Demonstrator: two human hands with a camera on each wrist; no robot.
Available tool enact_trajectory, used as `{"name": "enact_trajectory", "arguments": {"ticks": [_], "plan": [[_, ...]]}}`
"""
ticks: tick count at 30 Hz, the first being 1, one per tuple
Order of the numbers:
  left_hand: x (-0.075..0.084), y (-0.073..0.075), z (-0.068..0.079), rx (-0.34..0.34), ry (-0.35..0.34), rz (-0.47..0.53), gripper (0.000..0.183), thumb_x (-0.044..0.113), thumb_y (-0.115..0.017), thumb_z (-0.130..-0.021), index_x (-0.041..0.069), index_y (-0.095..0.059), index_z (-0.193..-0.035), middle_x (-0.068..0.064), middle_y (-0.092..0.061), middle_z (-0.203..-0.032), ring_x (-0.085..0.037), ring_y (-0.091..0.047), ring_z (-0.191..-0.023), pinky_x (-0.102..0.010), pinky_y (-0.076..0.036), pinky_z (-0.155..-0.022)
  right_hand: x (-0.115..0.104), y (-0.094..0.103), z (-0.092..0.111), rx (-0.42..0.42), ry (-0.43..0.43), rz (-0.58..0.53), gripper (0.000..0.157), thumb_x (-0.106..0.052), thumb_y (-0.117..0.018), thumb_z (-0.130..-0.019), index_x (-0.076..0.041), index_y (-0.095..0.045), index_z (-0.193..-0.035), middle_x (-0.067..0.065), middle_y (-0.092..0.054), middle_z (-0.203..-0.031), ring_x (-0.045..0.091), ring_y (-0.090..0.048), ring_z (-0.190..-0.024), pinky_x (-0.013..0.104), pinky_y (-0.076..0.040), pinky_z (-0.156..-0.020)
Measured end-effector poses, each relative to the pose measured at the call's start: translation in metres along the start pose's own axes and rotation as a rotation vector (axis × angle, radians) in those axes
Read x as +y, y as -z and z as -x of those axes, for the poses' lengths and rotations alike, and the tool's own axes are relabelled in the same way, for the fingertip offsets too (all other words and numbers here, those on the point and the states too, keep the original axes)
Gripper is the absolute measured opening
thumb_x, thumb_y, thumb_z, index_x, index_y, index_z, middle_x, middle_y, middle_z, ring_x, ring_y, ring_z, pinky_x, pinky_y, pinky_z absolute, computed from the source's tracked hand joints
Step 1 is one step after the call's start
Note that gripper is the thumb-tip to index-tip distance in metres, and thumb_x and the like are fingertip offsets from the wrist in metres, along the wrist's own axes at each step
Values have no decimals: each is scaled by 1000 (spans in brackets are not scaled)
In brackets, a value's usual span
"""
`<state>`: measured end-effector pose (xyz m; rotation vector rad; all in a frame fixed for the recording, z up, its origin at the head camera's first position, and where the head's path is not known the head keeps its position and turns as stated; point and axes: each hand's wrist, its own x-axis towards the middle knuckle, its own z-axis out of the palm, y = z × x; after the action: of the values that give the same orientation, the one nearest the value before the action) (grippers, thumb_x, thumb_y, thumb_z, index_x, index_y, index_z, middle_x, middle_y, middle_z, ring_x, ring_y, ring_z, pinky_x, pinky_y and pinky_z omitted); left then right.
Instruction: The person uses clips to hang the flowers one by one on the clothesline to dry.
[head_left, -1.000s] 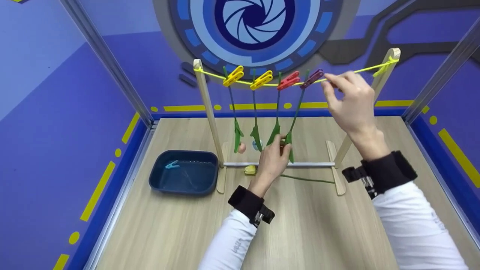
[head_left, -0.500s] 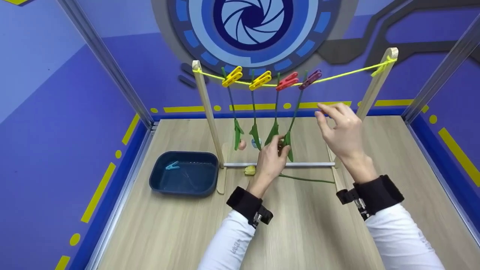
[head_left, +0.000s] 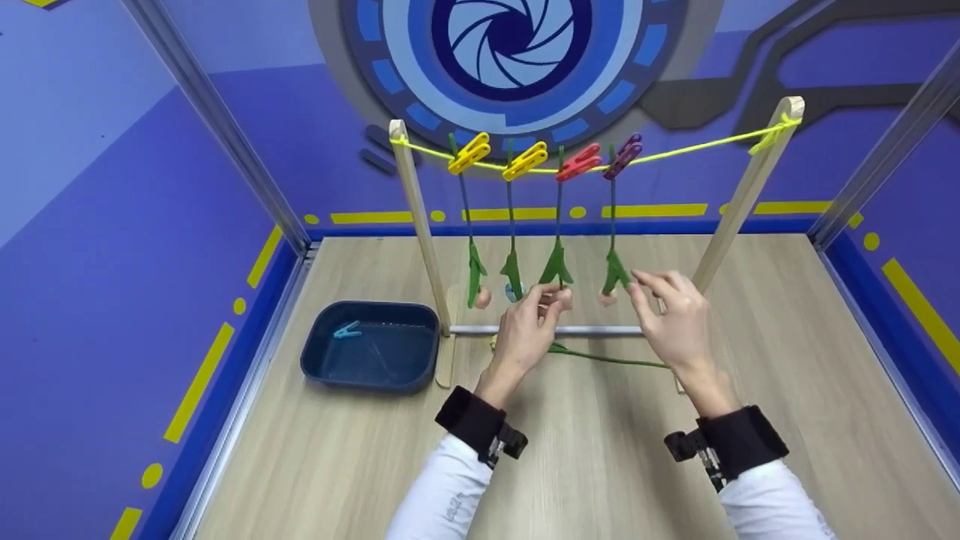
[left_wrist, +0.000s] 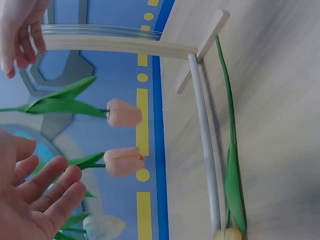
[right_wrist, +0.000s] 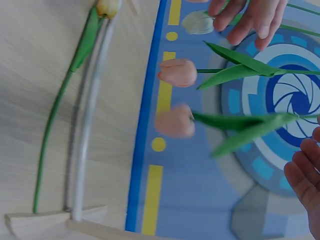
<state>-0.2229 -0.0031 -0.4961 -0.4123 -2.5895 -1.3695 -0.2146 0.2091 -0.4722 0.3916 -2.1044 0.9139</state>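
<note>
Several artificial tulips hang head down from a yellow string (head_left: 705, 148), their stems held by clothespins. Purple is the colour of the rightmost clothespin (head_left: 624, 156); a red clothespin (head_left: 579, 162) grips the stem left of it. Below the purple one hangs a pink tulip (right_wrist: 175, 121), blurred in the right wrist view. Another pink tulip (right_wrist: 178, 73) hangs beside it. My left hand (head_left: 521, 330) is near these blooms, fingers loosely extended and holding nothing. Beside the rightmost tulip's leaves (head_left: 615, 270), my right hand (head_left: 675, 319) has relaxed fingers with nothing in them.
Wooden posts (head_left: 739, 199) and a grey crossbar (head_left: 592, 330) form the stand. A yellow tulip (right_wrist: 54, 115) lies on the table along the bar. At left, a dark blue tub (head_left: 371, 379) contains a light blue clothespin (head_left: 346, 331). Two yellow clothespins (head_left: 469, 154) are farther left on the string.
My right hand has dropped from the purple clothespin to beside the rightmost tulip. My left hand has let that tulip go and shifted slightly left. The tulip now hangs straighter.
</note>
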Motion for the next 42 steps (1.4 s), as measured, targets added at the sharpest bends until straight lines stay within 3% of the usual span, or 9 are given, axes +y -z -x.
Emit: {"name": "enact_trajectory", "arguments": {"ticks": [4,8,19,24,27,31,34,37,42], "plan": [[-10,11,8,-1,5,-37,27,24,-55,-102,11,-64,-124,-4,-75,-108,-17,-71,-95,-29,-56,-79,6,-1,15,-8,-20,-6,16,-2,-73,-86,3,-76,-101,18,-68,-85,29,-61,-74,16,-38,-69],[-27,31,17,22,-30,-135,22,21,-57,-100,11,-68,-117,-6,-75,-107,-19,-72,-92,-31,-57,-79,7,-3,27,-37,-37,-7,16,-5,-73,-87,0,-76,-103,15,-71,-90,27,-64,-77,13,-41,-72],[-96,90,42,58,0,-297,18,23,-61,-98,13,-72,-109,-2,-75,-98,-15,-69,-82,-35,-55,-73,13,-4,58,-82,-86,3,17,-5,-75,-86,0,-77,-102,11,-70,-86,23,-67,-76,12,-44,-64],[-131,115,54,45,10,-392,15,22,-61,-98,15,-73,-104,-3,-75,-99,-21,-71,-88,-40,-55,-77,15,-8,71,-100,-69,9,18,-5,-77,-84,-1,-77,-101,9,-70,-86,23,-66,-79,16,-44,-65],[-150,136,52,33,64,-402,16,21,-60,-99,14,-73,-105,-6,-75,-103,-24,-71,-94,-44,-55,-83,17,-11,74,-113,-60,2,19,-4,-77,-83,-1,-77,-102,9,-71,-88,24,-67,-82,14,-44,-69],[-175,162,43,10,216,-431,20,20,-57,-100,9,-71,-110,-12,-74,-107,-28,-69,-99,-46,-53,-88,21,-12,78,-123,-54,8,20,-3,-77,-82,-1,-77,-102,8,-71,-89,24,-67,-82,16,-43,-67],[-193,176,39,-54,326,-497,25,21,-55,-100,5,-68,-115,-18,-70,-112,-35,-66,-105,-50,-50,-93,23,-13,81,-129,-46,16,20,-2,-78,-81,-1,-77,-101,8,-71,-89,23,-67,-82,17,-44,-67],[-208,186,38,-128,400,-579,29,20,-54,-99,3,-64,-119,-23,-63,-119,-44,-60,-112,-56,-47,-95,24,-12,82,-139,-39,20,20,-2,-78,-81,-2,-77,-101,9,-72,-92,25,-69,-86,21,-47,-72],[-228,188,41,-173,497,-624,40,20,-53,-97,0,-55,-132,-31,-50,-136,-52,-49,-124,-62,-44,-99,24,-10,86,-139,-39,37,22,-2,-79,-81,-2,-77,-103,8,-72,-93,26,-69,-90,27,-50,-77]]}}
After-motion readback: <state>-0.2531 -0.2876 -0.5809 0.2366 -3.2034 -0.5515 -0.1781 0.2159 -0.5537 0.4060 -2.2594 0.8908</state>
